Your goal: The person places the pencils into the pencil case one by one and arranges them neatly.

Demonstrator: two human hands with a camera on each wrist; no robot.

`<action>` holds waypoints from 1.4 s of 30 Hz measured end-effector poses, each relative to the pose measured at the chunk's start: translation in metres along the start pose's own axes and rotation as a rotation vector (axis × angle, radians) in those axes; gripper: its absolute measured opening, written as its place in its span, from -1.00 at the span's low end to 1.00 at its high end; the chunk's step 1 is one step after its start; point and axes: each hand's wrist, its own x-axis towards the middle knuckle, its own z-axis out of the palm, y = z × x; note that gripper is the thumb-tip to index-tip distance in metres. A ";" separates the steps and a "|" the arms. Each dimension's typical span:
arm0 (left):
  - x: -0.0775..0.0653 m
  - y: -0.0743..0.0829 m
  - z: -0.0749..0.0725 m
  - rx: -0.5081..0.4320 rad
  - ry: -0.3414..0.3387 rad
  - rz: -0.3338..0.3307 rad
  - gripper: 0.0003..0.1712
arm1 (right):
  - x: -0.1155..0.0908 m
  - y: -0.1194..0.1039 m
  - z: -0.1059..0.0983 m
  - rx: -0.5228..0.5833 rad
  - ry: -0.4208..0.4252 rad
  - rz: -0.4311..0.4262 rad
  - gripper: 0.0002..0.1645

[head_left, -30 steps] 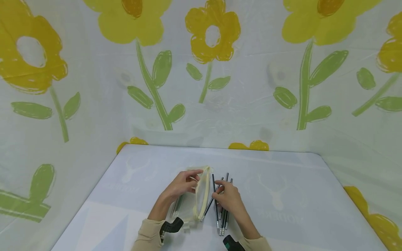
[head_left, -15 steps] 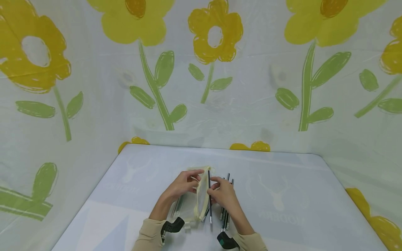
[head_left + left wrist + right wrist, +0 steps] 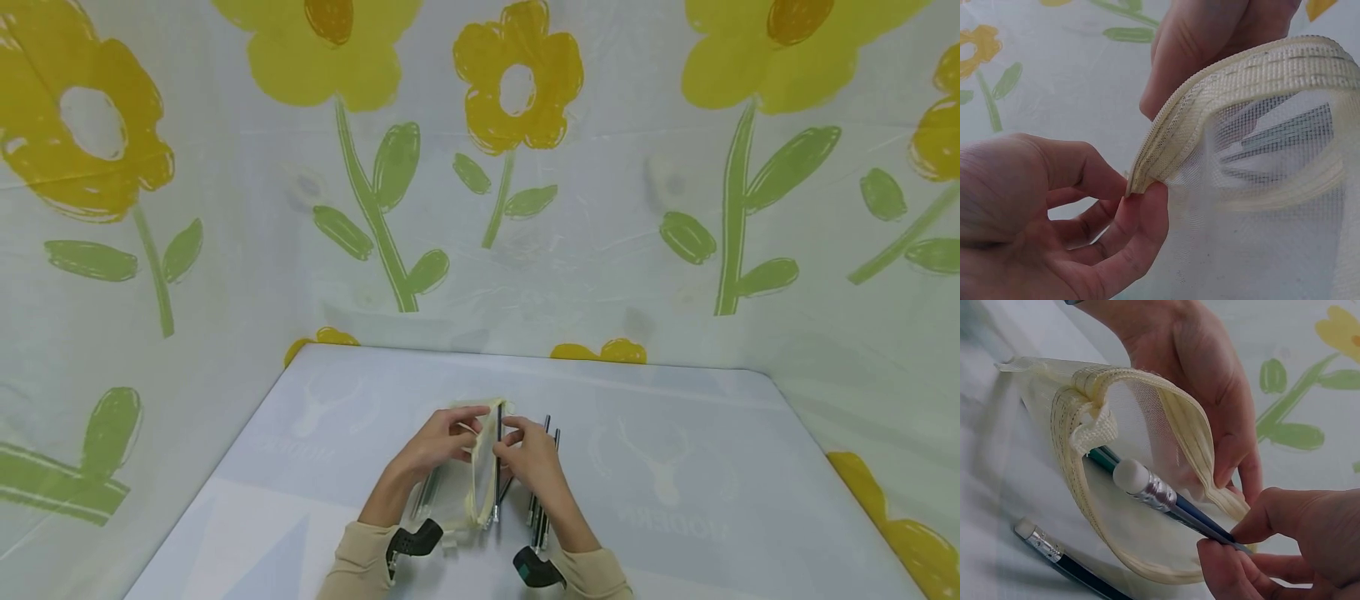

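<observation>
A see-through mesh pouch [image 3: 453, 496] with a cream zipper edge [image 3: 1191, 434] lies on the table, its mouth facing right. My left hand [image 3: 442, 442] pinches that edge between thumb and fingers, holding the mouth wide; the left wrist view shows the pinch closely. My right hand [image 3: 532, 454] grips a dark pencil [image 3: 1200, 522] by its shaft, right at the mouth. The pencil's white eraser [image 3: 1132, 477] overlaps the opening in the right wrist view. Through the mesh, several pencils [image 3: 426, 496] show inside the pouch.
Several dark pencils [image 3: 542, 525] with metal-banded ends lie on the table below my right hand; one pencil [image 3: 1079, 572] lies just outside the pouch mouth. The white table [image 3: 675, 433] is backed by a flowered curtain [image 3: 600, 250].
My right hand has moved left with the pencil, from above the loose pencils to the pouch mouth. The left hand keeps its pinch on the zipper edge, nearly still.
</observation>
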 end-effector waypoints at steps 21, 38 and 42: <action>0.000 0.002 0.001 -0.027 -0.011 0.005 -0.40 | 0.005 -0.003 0.008 0.014 0.031 0.005 -0.36; -0.001 0.002 0.002 -0.031 -0.001 -0.005 -0.40 | 0.003 0.000 0.004 0.087 -0.021 0.011 -0.38; -0.001 0.002 0.002 -0.031 -0.009 -0.002 -0.40 | 0.000 0.002 0.000 0.007 -0.038 -0.025 -0.45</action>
